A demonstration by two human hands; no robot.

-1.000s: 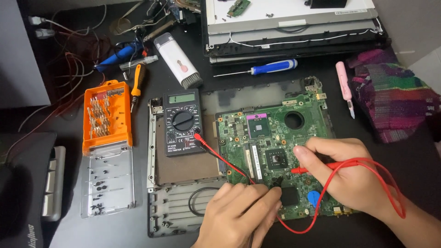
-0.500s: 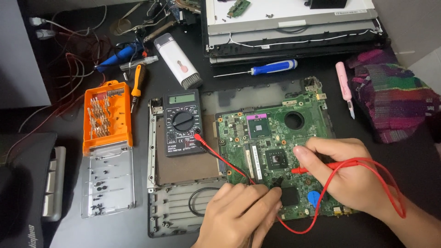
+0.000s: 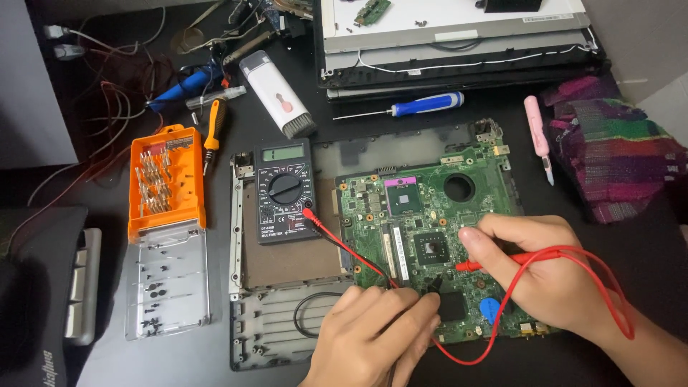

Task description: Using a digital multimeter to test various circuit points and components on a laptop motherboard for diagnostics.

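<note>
A green laptop circuit board [image 3: 423,193] lies on a dark laptop base shell [image 3: 272,322]. My right hand [image 3: 545,269] holds a red test probe [image 3: 502,261] with its tip pointing left onto the board near a square chip [image 3: 431,248]. My left hand [image 3: 373,333] grips a black probe [image 3: 432,285] and presses it on the board's lower part. Red and black leads run from the probes to a black multimeter [image 3: 285,190] left of the board. A blue round part [image 3: 489,309] sits between my hands.
An orange screwdriver-bit case [image 3: 165,179] with a clear screw tray [image 3: 168,283] lies at left. A blue-handled screwdriver [image 3: 423,106], a white brush tool [image 3: 276,93], a pink tool [image 3: 536,132], a woven cloth [image 3: 616,154] and a dismantled screen panel [image 3: 459,36] surround the board.
</note>
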